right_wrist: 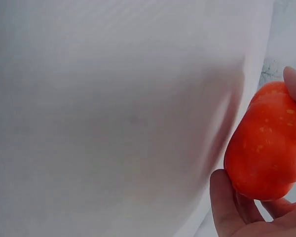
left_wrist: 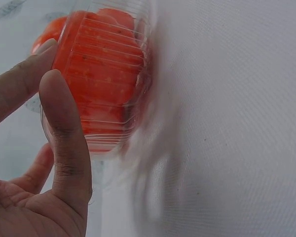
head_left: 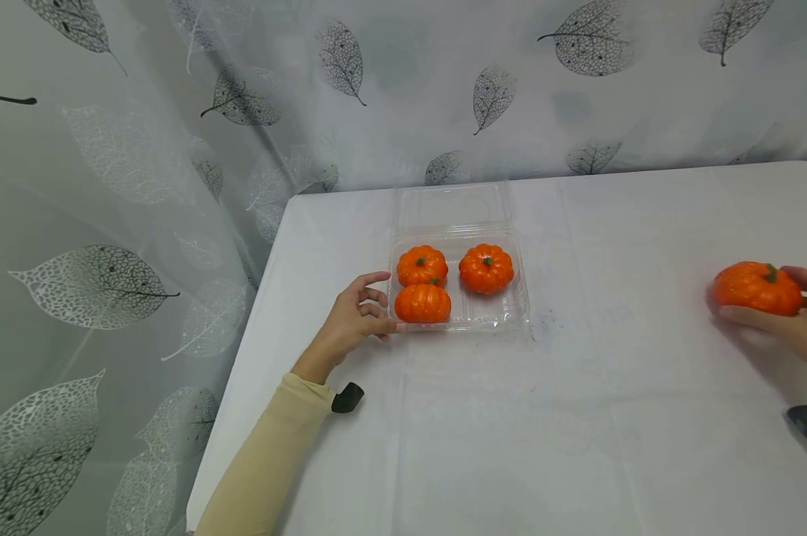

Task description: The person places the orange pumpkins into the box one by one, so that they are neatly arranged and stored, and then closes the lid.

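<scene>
A clear plastic clamshell container [head_left: 490,316] lies with its lid folded back on the white table. Inside are three small orange toy pumpkins: one at the back left [head_left: 422,266], another at the front left [head_left: 423,304], a third on the right [head_left: 486,269]. My left hand [head_left: 358,316] holds the container's front left corner, thumb and a finger on its rim; the left wrist view shows this with orange behind the ribbed wall. Far to the right, my right hand [head_left: 802,316] grips another orange toy pumpkin [head_left: 755,289] between thumb and fingers, its shadow on the cloth beneath.
A white cloth covers the table [head_left: 544,439]. Behind it and to the left hangs a pale curtain [head_left: 403,97] with a grey leaf print. The container's folded-back lid [head_left: 452,205] reaches almost to the table's back edge.
</scene>
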`<state>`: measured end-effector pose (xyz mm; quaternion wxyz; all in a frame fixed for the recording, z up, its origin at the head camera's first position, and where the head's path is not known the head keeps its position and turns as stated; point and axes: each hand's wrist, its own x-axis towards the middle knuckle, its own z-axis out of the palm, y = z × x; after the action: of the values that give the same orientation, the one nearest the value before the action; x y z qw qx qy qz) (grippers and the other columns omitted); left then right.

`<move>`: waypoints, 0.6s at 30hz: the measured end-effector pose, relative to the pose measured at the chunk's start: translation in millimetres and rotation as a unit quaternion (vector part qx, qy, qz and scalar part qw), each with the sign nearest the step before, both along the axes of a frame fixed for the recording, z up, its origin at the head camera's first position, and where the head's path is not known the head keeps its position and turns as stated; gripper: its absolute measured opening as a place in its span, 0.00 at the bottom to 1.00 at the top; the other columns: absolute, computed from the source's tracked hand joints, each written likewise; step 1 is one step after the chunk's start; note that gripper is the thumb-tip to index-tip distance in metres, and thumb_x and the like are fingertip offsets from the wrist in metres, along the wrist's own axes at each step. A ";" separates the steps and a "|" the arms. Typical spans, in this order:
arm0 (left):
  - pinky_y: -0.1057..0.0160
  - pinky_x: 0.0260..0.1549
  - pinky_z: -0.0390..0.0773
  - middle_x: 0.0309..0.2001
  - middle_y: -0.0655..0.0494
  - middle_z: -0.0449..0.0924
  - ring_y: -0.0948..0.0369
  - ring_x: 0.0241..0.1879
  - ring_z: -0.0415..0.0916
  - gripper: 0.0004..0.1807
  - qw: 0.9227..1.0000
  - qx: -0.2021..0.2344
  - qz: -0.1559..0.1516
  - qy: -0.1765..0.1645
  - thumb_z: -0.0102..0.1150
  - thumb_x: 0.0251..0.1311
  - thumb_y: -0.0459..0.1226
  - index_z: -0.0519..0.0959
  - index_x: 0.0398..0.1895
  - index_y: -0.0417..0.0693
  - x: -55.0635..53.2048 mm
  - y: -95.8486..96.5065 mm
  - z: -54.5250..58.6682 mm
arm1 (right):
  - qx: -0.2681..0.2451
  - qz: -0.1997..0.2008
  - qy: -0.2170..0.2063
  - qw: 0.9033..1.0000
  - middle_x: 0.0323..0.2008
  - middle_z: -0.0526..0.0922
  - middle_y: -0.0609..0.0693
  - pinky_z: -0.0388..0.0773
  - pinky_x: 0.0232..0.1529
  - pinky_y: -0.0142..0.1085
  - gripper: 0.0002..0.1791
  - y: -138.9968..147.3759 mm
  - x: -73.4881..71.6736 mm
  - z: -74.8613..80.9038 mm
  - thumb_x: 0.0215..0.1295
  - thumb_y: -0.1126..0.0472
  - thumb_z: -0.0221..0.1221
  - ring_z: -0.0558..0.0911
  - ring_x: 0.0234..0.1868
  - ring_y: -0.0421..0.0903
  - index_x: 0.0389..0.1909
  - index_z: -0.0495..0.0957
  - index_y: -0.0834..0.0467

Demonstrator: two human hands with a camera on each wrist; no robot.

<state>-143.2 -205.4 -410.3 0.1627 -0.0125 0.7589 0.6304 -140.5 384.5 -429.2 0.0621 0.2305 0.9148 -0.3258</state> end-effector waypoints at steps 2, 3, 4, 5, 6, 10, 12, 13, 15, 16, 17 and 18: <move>0.55 0.34 0.87 0.46 0.46 0.70 0.55 0.30 0.76 0.46 1.000 -0.001 0.000 0.000 0.74 0.50 0.24 0.65 0.73 0.50 0.0 -0.2 -0.3 | -0.016 0.011 -0.005 1.000 0.75 0.34 0.76 0.50 0.67 0.69 0.64 -5.1 1.4 4.7 0.64 0.33 0.60 0.44 0.73 0.76 0.78 0.33 0.69; 0.55 0.34 0.87 0.46 0.46 0.70 0.55 0.29 0.76 0.46 1.000 -0.001 0.000 0.000 0.75 0.50 0.24 0.65 0.73 0.50 -0.1 -0.3 -0.4 | -0.020 0.017 -0.006 1.000 0.75 0.34 0.76 0.50 0.67 0.70 0.64 -6.4 1.5 6.1 0.64 0.32 0.59 0.45 0.72 0.77 0.78 0.33 0.69; 0.54 0.34 0.87 0.46 0.46 0.70 0.55 0.29 0.75 0.46 1.000 0.000 -0.001 0.000 0.75 0.50 0.24 0.65 0.73 0.50 -0.1 -0.3 -0.5 | -0.025 0.023 -0.007 0.999 0.75 0.34 0.76 0.51 0.66 0.71 0.64 -7.5 1.5 7.2 0.64 0.32 0.59 0.46 0.71 0.77 0.78 0.33 0.69; 0.54 0.34 0.87 0.46 0.46 0.70 0.56 0.29 0.75 0.46 1.000 0.002 -0.001 0.000 0.75 0.50 0.24 0.65 0.73 0.50 -0.1 -0.4 -0.5 | -0.032 0.029 -0.009 0.999 0.75 0.34 0.76 0.51 0.66 0.71 0.64 -8.8 1.6 8.7 0.64 0.31 0.59 0.46 0.70 0.78 0.78 0.33 0.69; 0.54 0.34 0.87 0.46 0.46 0.70 0.56 0.29 0.75 0.46 1.000 0.003 -0.001 0.000 0.75 0.50 0.24 0.65 0.73 0.50 -0.3 -0.5 -0.8 | -0.037 0.036 -0.011 0.999 0.74 0.34 0.76 0.52 0.66 0.72 0.64 -10.0 1.3 9.7 0.64 0.31 0.58 0.47 0.69 0.78 0.78 0.33 0.69; 0.54 0.33 0.87 0.46 0.46 0.70 0.56 0.29 0.76 0.46 1.000 0.004 -0.001 0.001 0.74 0.50 0.24 0.65 0.73 0.50 -0.5 -0.4 -1.0 | -0.058 0.077 -0.011 0.995 0.74 0.35 0.77 0.52 0.65 0.73 0.61 -16.6 0.6 13.7 0.67 0.34 0.57 0.49 0.67 0.79 0.78 0.33 0.68; 0.55 0.33 0.87 0.46 0.46 0.70 0.55 0.29 0.76 0.46 1.000 0.001 -0.001 0.002 0.74 0.50 0.24 0.65 0.73 0.49 -0.4 -0.2 -0.8 | -0.070 0.103 -0.008 0.992 0.73 0.38 0.79 0.53 0.63 0.74 0.58 -21.1 0.7 15.9 0.70 0.37 0.57 0.50 0.66 0.79 0.78 0.33 0.68; 0.55 0.33 0.87 0.46 0.46 0.70 0.55 0.30 0.76 0.46 1.000 0.000 -0.002 0.003 0.74 0.50 0.24 0.65 0.73 0.49 -0.4 0.1 -0.5 | -0.076 0.118 -0.006 0.990 0.72 0.40 0.80 0.54 0.62 0.74 0.57 -23.3 0.8 16.8 0.71 0.39 0.57 0.51 0.66 0.79 0.78 0.33 0.68; 0.56 0.33 0.87 0.46 0.45 0.70 0.54 0.30 0.76 0.46 1.000 -0.001 -0.001 0.003 0.74 0.50 0.24 0.65 0.73 0.49 -0.2 0.4 -0.1 | -0.093 0.145 -0.007 0.985 0.71 0.42 0.81 0.54 0.61 0.75 0.54 -28.0 1.0 18.7 0.74 0.44 0.57 0.52 0.65 0.80 0.78 0.33 0.68; 0.56 0.33 0.87 0.47 0.45 0.70 0.54 0.30 0.76 0.46 1.000 -0.002 -0.001 0.003 0.74 0.50 0.24 0.65 0.73 0.49 -0.2 0.5 0.0 | -0.102 0.156 -0.011 0.982 0.71 0.42 0.81 0.54 0.60 0.76 0.54 -30.7 1.2 20.2 0.74 0.44 0.57 0.52 0.65 0.80 0.78 0.32 0.68; 0.56 0.33 0.87 0.47 0.45 0.70 0.54 0.30 0.76 0.46 1.000 -0.003 -0.001 0.002 0.74 0.50 0.24 0.65 0.73 0.49 -0.1 0.6 0.1 | -0.109 0.167 -0.016 0.980 0.71 0.42 0.81 0.53 0.60 0.77 0.54 -33.6 1.5 21.7 0.74 0.44 0.58 0.51 0.66 0.80 0.78 0.32 0.68; 0.55 0.33 0.87 0.47 0.45 0.70 0.54 0.30 0.76 0.46 1.000 -0.003 -0.001 0.001 0.74 0.50 0.24 0.65 0.73 0.49 -0.2 0.7 0.1 | -0.115 0.176 -0.022 0.977 0.71 0.41 0.81 0.53 0.59 0.77 0.54 -36.5 1.6 23.4 0.74 0.45 0.58 0.51 0.66 0.80 0.78 0.32 0.68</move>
<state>-143.3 -204.8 -410.3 0.1619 -0.0117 0.7611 0.6280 -138.8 348.0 -405.9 0.1648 0.0638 0.8957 -0.4080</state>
